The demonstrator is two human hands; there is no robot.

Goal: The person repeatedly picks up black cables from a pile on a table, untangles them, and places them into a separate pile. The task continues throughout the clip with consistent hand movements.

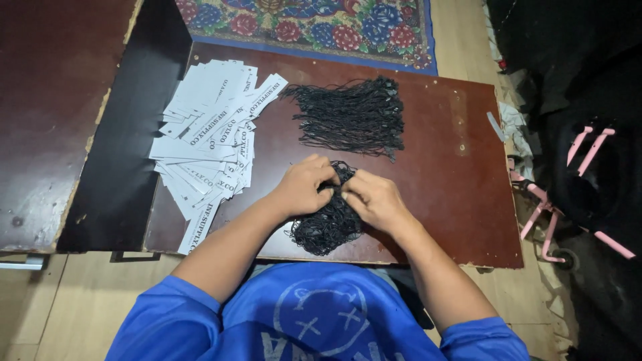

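The tips of both sets of fingers are buried in a tangled heap of thin black looped strings (328, 224), so exactly how each one pinches cannot be made out. The left hand (304, 185) curls inward over the top left of the heap, its fingers bent and closed on a few strands. The right hand (376, 199) meets it from the other side, fingers likewise bent and gripping strands at the same spot, the two hands nearly touching. The person's face and upper body lie outside the view; only the forearms and a blue printed T-shirt (314, 314) show at the bottom edge.

The heap sits at the near edge of the dark reddish-brown wooden worktop (455, 194), roughly in the middle, directly in front of the person. It looks loose and knotted, a rounded mass with stray loops sticking out along its lower rim.

Farther back on the worktop lies a neater bundle of straight black strings (351, 117), laid side by side, well apart from the heap. To the left, a fanned pile of white rectangular paper tags (207, 134) overlaps the worktop's left edge. A flowered carpet (314, 20) shows beyond the far side, and a pink metal frame (555, 214) stands at the right, partly lost in shadow.
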